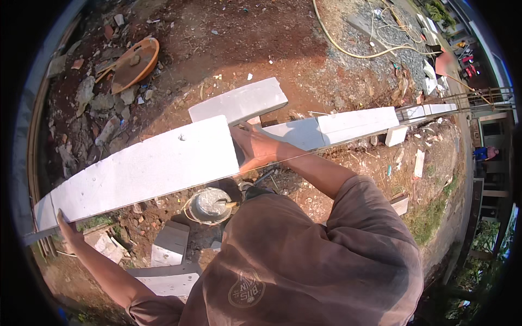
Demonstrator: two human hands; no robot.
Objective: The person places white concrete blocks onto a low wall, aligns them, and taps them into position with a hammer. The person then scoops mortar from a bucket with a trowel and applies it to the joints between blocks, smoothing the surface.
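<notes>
A long white lightweight concrete block (141, 165) lies along the top of a low wall in front of me, between my two hands. My right hand (254, 145) grips its right end face, fingers bent around the edge. Near the block's left end, my left hand (69, 231) presses on the near side, thumb and fingers partly hidden. A seam separates it there from another white block (44, 214). To the right, a lower row of white blocks (353, 125) continues. Behind my right hand rests a loose white block (239, 102), set at an angle.
A bucket of grey mortar (209, 205) stands below the wall, with a grey-white block (170, 243) beside it. An orange basin (136, 64) lies tilted on rubble at the far left. A hose (353, 53) curves across gravel. A thin string (304, 157) runs along the wall.
</notes>
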